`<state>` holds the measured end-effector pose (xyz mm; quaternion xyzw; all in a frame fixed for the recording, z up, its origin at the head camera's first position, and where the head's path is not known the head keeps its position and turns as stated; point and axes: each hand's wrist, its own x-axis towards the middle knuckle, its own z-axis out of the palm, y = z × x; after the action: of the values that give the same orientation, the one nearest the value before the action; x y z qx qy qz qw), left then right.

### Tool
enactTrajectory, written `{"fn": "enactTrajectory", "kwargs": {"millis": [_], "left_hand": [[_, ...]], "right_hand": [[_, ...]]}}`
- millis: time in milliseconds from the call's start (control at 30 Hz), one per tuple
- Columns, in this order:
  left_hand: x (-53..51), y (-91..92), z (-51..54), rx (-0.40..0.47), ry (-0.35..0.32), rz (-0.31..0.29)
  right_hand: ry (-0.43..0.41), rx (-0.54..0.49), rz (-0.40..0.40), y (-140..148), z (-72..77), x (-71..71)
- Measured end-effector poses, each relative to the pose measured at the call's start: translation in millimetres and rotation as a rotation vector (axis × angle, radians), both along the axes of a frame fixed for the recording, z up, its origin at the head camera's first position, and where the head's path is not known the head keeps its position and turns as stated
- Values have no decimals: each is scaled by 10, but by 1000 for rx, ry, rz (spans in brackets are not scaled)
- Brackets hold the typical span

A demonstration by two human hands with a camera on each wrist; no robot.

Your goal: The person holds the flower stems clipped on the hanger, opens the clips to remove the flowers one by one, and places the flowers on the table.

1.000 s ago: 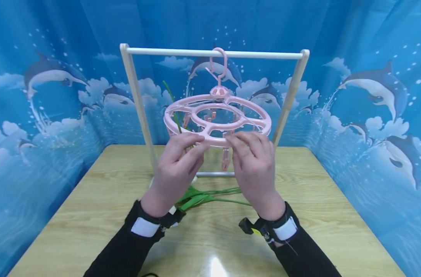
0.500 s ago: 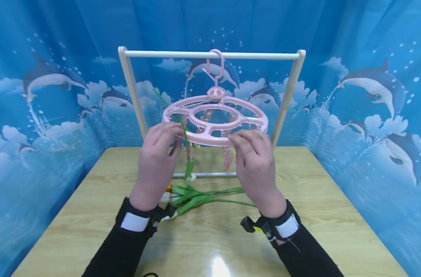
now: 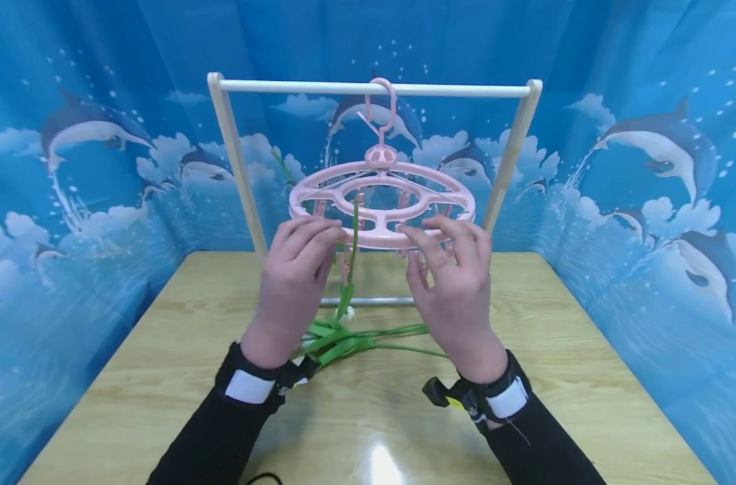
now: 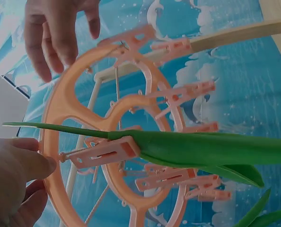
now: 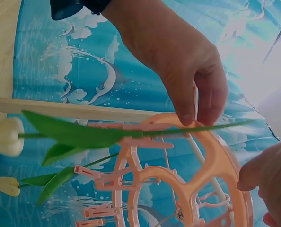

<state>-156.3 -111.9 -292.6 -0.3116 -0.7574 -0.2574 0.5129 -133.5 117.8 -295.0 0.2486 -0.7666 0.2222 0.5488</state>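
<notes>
A pink round hanger (image 3: 382,238) with several clips hangs by its hook from the rack's bar. My left hand (image 3: 295,286) pinches the near rim left of centre; the left wrist view shows its thumb and fingers (image 4: 41,163) there. My right hand (image 3: 455,289) has its fingers spread at the rim further right, a fingertip touching it in the right wrist view (image 5: 270,182). Between the hands a white tulip (image 3: 346,303) hangs bloom down from a clip (image 4: 107,152), its green stem rising past the rim. Another tulip (image 5: 50,180) hangs behind it.
The rack has a white top bar (image 3: 295,87) and wooden side posts (image 3: 513,151). More green-stemmed flowers (image 3: 349,345) lie on the wooden table (image 3: 555,377) below the hanger. A blue dolphin-print curtain (image 3: 634,222) surrounds the table.
The ring has turned, carrying the near tulip rightward from beside my left hand to between both hands. My left hand has moved right along with it, and my right hand's fingers have spread.
</notes>
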Motion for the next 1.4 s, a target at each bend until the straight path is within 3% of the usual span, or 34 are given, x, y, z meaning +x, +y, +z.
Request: {"fn": "enactTrajectory", "kwargs": {"millis": [267, 600, 833, 1067, 1400], "left_hand": [[55, 117, -36, -41, 48, 6], [118, 152, -37, -55, 51, 2], [93, 121, -27, -39, 23, -19], [27, 11, -4, -21, 3, 4], [68, 16, 6, -79, 30, 33]], "right_hand": [[7, 31, -9, -29, -23, 5], [5, 49, -41, -24, -23, -12], [-27, 32, -39, -18, -16, -29], [-35, 24, -31, 15, -7, -48], [-12, 26, -68, 15, 1, -18]]}}
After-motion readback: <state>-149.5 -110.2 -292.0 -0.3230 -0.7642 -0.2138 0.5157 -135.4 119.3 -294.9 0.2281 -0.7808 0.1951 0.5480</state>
